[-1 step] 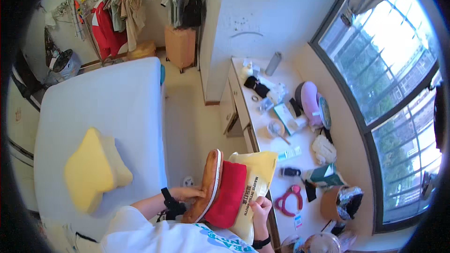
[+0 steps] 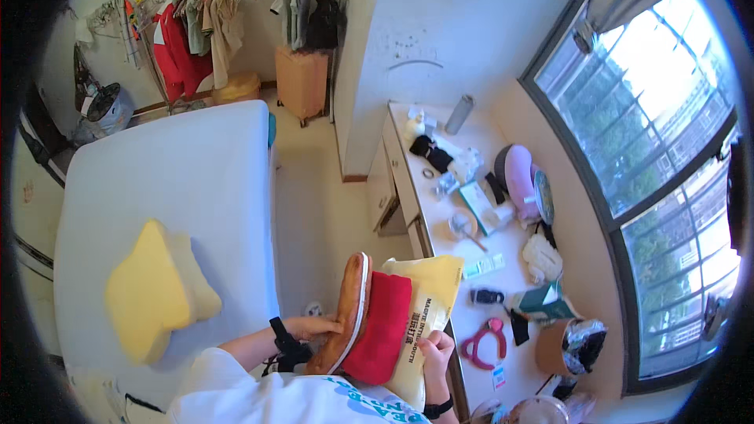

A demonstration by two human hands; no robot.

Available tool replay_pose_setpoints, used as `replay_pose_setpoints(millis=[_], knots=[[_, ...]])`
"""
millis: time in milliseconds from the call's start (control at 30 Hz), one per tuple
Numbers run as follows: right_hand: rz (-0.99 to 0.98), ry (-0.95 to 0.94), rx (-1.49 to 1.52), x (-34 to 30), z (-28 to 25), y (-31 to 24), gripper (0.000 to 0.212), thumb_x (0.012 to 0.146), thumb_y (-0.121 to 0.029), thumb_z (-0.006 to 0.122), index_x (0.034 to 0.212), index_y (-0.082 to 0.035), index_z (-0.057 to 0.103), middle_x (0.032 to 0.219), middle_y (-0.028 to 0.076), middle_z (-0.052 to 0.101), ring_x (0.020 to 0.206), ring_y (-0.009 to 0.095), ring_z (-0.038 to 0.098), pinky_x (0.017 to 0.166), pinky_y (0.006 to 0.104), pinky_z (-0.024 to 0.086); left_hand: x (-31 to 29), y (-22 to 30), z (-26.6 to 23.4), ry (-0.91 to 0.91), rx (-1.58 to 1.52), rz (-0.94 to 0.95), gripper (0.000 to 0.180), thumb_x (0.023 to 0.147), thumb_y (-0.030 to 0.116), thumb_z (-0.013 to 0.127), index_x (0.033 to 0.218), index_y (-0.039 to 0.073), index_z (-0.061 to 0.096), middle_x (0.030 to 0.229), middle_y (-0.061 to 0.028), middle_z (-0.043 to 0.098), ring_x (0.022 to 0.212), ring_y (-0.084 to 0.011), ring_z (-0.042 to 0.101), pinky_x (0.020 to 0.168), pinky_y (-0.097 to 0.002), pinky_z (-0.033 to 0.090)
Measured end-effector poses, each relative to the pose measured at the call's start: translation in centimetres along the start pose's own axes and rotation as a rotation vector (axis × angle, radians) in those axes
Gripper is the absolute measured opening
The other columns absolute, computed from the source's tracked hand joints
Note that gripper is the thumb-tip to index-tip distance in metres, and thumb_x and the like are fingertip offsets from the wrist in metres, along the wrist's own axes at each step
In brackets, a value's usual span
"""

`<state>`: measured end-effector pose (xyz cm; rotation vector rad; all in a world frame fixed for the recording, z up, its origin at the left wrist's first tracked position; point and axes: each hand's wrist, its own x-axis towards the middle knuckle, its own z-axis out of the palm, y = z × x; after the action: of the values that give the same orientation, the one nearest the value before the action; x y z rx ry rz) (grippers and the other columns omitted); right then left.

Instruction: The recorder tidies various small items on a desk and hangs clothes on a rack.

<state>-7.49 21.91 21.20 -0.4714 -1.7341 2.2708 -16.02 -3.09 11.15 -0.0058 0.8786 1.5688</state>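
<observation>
Against my front I have a row of three soft pillows. My left hand [image 2: 316,327] grips the brown, bread-shaped pillow [image 2: 352,306] with a white edge; its fingers are partly hidden behind it. A plain red pillow [image 2: 383,322] is pressed in the middle. On the other side, my right hand [image 2: 434,348] has its fingers curled on the pale yellow pillow [image 2: 440,279], which carries dark print. The lower ends of the pillows touch my white shirt.
A bed [image 2: 177,173] on the left bears a yellow star-shaped cushion [image 2: 153,294]. Along the window on the right, a desk [image 2: 400,129] holds a purple neck pillow [image 2: 518,173], a pink headband [image 2: 477,349] and other small things. An orange suitcase [image 2: 301,82] stands below a clothes rack.
The view has shifted very slightly, so the room sits a little lower in it. Both hands keep their hold on the pillows.
</observation>
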Motion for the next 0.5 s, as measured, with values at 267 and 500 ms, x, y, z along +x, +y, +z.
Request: replay_pose_setpoints(millis=[267,500], knots=[[0.059,-0.192,0.020,11.4,10.7,-1.1,0.033,0.066,0.007,0.054,0.048,-0.011,0.033,0.050,-0.004,0.037,0.046,0.004,0.034,0.046,0.0212,0.029,-3.1,9.1,-8.6,-0.114,0.081,0.223,0.045,0.088,0.016,0.058,0.127,0.001,0.044,0.121,-0.0062,0.054,0.109,-0.0166,0.053,0.097,-0.0314,0.040],[0.129,-0.342,0.197,21.8,16.1,3.1,0.033,0.072,0.001,0.053,0.052,-0.012,0.031,0.055,-0.005,0.033,0.048,0.004,0.029,0.046,0.0212,0.025,0.2,9.8,-17.8,0.147,0.008,0.403,0.045,0.086,0.023,0.061,0.123,0.003,0.048,0.117,-0.0042,0.054,0.108,-0.0146,0.050,0.096,-0.0305,0.039]])
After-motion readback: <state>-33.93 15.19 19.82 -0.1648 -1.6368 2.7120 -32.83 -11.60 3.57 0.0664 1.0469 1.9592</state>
